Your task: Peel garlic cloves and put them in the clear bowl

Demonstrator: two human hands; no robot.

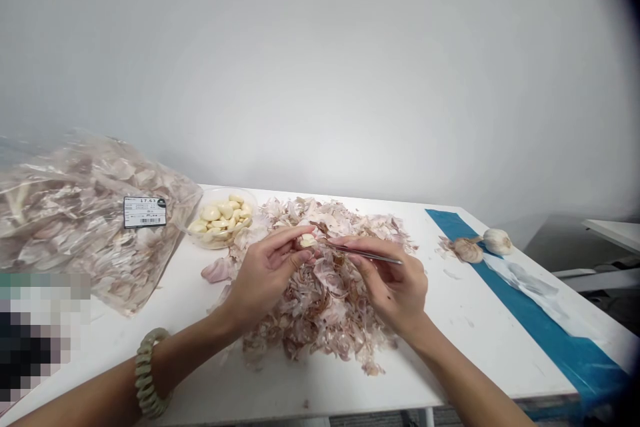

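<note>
Head: metal tool [373,255] crosswise, leftward-pointing

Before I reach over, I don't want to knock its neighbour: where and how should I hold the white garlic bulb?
Set the grip around the rounded body of the white garlic bulb, probably from above and the right: its round shape should cup easily, and the browner bulb sits close on its left. The right hand should put down its metal tool first.
</note>
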